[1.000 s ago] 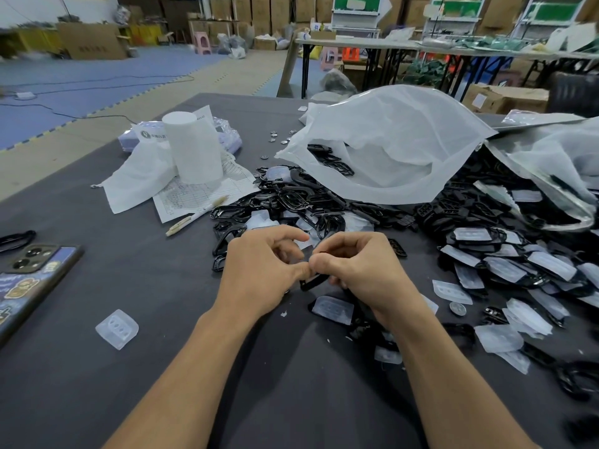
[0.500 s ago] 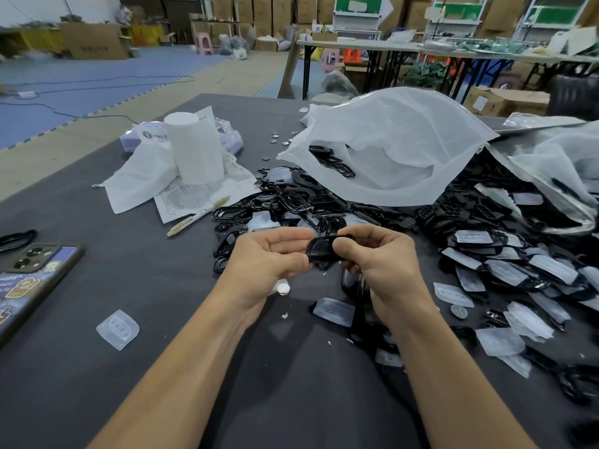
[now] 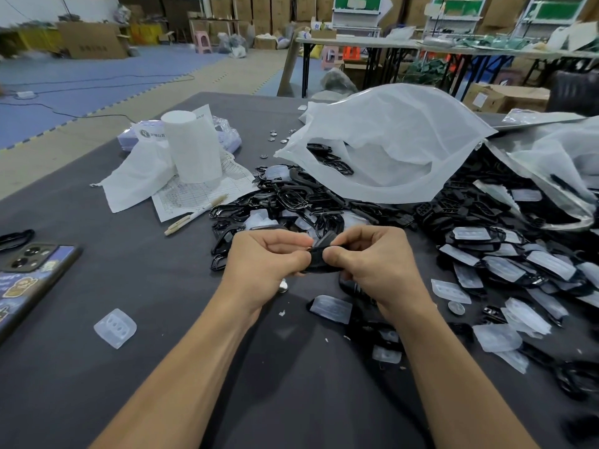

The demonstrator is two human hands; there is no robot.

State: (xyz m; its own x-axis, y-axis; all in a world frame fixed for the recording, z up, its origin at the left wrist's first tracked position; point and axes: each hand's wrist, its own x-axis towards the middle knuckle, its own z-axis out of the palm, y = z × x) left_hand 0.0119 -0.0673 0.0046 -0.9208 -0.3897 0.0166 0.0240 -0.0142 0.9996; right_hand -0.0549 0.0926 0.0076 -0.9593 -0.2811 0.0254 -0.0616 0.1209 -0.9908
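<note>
My left hand (image 3: 264, 262) and my right hand (image 3: 377, 260) meet above the dark table (image 3: 129, 400), both pinching one small black plastic shell (image 3: 319, 256) between thumbs and fingers. The piece is held a little above the table, partly hidden by my fingertips. A pile of black plastic frames (image 3: 291, 202) lies just beyond my hands. Clear rubbery button pads (image 3: 332, 308) lie below my right hand. A small silver coin cell (image 3: 283, 288) peeks out under my left hand.
A big white plastic bag (image 3: 389, 140) lies open behind the pile. Black parts with clear pads (image 3: 505, 267) cover the right side. A phone (image 3: 29, 277) lies at the left edge, a loose clear pad (image 3: 115, 328) near it. A paper roll (image 3: 193, 147), a sheet and a pen (image 3: 194, 213) sit at back left.
My hands rose from the table, where they fiddled with a thin black piece, and now hold the black shell higher between them. A silver coin cell shows beneath my left hand.
</note>
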